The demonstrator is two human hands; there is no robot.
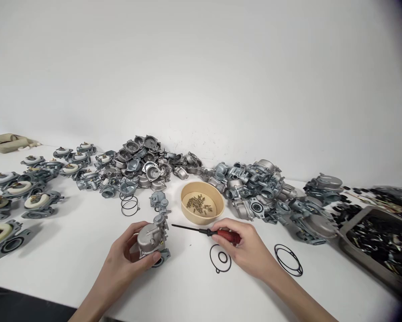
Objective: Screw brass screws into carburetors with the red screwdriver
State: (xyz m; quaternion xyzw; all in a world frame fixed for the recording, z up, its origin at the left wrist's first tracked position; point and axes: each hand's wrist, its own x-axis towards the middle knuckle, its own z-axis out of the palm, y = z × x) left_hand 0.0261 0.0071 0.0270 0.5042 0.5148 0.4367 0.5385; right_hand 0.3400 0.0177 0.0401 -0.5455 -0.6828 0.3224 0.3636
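Note:
My left hand is wrapped round a grey metal carburetor, which stands on the table with its rounded bowl facing up. In my right hand is a screwdriver with a red and black handle. Its dark shaft points left toward the carburetor, and the tip is apart from it. Behind the screwdriver sits a tan round bowl holding many small brass-coloured screws. A black rubber gasket ring lies under and beside my right hand, with a smaller O-ring inside it.
Carburetors with white floats spread across the left. A heap of metal float bowls lies at the back, assembled carburetors at the right. More gaskets lie nearby. A grey tray of small dark parts stands far right.

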